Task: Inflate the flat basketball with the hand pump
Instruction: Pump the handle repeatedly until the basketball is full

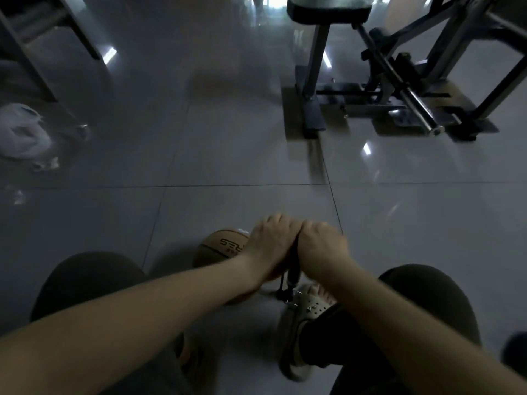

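Observation:
An orange-brown basketball with dark lettering lies on the grey tiled floor between my knees, partly hidden by my left forearm. A dark hand pump stands upright just right of the ball, its foot under the toe of my right sandal. My left hand and my right hand sit side by side on top of the pump, both closed over its handle, which is hidden under the fingers. A thin black hose runs down beside the pump barrel.
A weight bench frame with a padded seat stands on the floor at the far right. A white plastic bag lies at the far left beside metal furniture legs. My dark-trousered knees flank the ball and pump.

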{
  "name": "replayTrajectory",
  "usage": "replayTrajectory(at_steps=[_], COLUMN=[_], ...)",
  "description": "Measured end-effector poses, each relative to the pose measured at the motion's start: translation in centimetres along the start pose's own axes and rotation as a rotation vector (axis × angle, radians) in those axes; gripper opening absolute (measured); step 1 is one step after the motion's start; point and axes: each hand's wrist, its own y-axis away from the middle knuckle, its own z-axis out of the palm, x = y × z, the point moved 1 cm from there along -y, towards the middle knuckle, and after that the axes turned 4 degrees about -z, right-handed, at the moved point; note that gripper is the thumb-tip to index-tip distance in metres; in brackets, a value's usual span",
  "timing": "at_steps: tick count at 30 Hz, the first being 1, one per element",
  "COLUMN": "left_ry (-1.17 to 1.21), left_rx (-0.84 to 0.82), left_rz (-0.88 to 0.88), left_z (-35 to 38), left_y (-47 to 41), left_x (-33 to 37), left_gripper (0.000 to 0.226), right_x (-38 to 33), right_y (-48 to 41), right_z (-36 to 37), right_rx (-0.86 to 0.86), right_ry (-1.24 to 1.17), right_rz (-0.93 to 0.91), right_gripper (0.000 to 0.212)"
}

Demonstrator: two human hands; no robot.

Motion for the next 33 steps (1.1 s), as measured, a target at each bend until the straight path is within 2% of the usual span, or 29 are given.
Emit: replayTrajectory(at_steps=[3,8,12,16,20,25,28,31,33], left_ry=[0.015,0.003,-0.044,-0.114,-0.096,-0.119,-0.121,-0.063,-0.136], left_rx=[-0.057,-0.01,0.016,-0.05,-0.208,-0.371,-0.258,-0.141,-0.01], left_rz=[-0.067,-0.044,-0.046,-0.076,-0.069,-0.044,0.038,0.076,0.084], left_z=[3.6,6.4,9.2,11.5,13.0,10.5,8.1,5.0,2.1], left_y=[2.4,2.3,2.3,1.9,2.6,0.9,0.0,-1.6,-3.0], left_x=[1.0,1.9,1.5,1.2,1.5,1.1,0.2,-1.1,-2.2], left_gripper=[0.051,0.034,0.024,0.021,0.029,0.039,0.038,0.02,0.012], right_x=[-0.8,0.5,0.5,0.7,0.8,1.4,1.6,1.8,1.8], right_y=[0.8,-0.4,-2.0,-3.6,-4.3,-4.9,-4.8,-5.3,-5.1], right_z=[4.2,7.2,9.1,11.1,13.1,11.2,8.0,3.1,-0.2], right_rx=[-0.006,-0.077,-0.114,-0.137,-0.224,-0.303,-0.369,-0.294,-0.233], right_ry=[0.053,0.091,0.054,0.089,0.079,0.003,-0.03,-0.021,0.006], right_rz=[0.02,0.007,0.026,0.033,0.042,-0.017,-0.103,-0.134,-0.135], right_gripper=[0.02,0.033,0.025,0.023,0.032,0.04,0.048,0.026,0.021])
